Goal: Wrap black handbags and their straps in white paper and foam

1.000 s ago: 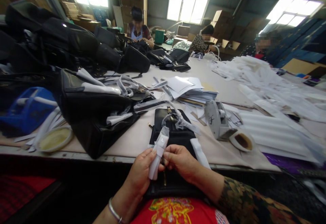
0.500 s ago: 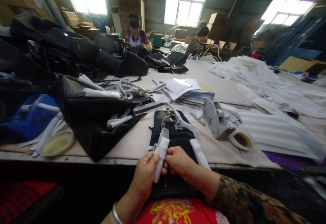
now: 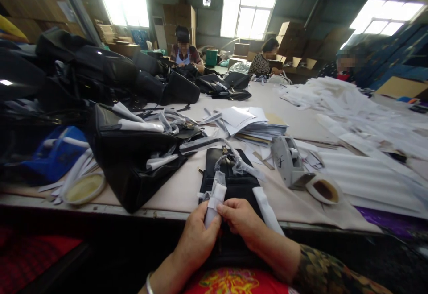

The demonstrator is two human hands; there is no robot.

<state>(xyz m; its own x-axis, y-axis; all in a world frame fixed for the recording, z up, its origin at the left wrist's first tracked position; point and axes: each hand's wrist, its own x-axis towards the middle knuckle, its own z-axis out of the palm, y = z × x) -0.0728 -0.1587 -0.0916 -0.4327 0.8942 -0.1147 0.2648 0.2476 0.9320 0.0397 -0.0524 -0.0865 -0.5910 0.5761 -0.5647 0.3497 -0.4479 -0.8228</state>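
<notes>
A black backpack (image 3: 239, 182) lies at the table's front edge, its lower end resting near my lap. Clear plastic film covers its top straps. Over one strap sits a white foam wrap (image 3: 219, 192), with a band of white around it. My left hand (image 3: 199, 233) is closed around the wrap's lower part. Fingers pinched, my right hand (image 3: 243, 219) presses its thumb against the wrap's right side; the fingertips below are partly hidden. Another white foam piece (image 3: 266, 209) lies along the bag's right side.
At left stand a larger black bag (image 3: 133, 151), a blue tape dispenser (image 3: 63, 151) and a tape roll (image 3: 83, 189). A grey dispenser (image 3: 288, 164) sits at right, near stacked papers (image 3: 257, 126) and white foam sheets (image 3: 364, 173). Several people work across the table.
My left hand has shifted up the foam wrap, covering its lower end. My right thumb now presses on the wrap's band. The view has shifted slightly.
</notes>
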